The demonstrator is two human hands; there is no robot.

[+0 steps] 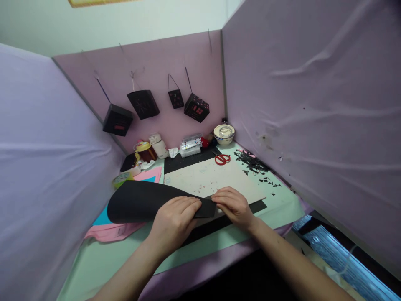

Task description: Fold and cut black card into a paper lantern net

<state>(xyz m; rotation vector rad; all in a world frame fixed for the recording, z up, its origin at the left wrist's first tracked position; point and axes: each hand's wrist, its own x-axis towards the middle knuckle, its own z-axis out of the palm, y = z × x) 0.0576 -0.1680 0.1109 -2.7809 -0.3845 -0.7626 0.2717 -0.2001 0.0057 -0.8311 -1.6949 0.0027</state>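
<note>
A large sheet of black paper [138, 201] curves up on the left and runs under both hands. My left hand [177, 219] is closed on it, the fingers lying over its top near the right end. At that right end my right hand [233, 205] pinches the paper's edge between thumb and fingers. The paper is held above a pale board [184, 179], which has small specks on it and lies over more black paper [258, 206]. Red-handled scissors [222, 159] rest at the board's far edge. My left thumb is largely hidden.
Black paper scraps [252, 162] are scattered at the right. Along the back stand a lidded bowl [224, 133], a clear box of pens [190, 145], a white bottle [158, 145] and a yellow-lidded jar [145, 152]. Black paper boxes [118, 120] hang on the pink partition [163, 54].
</note>
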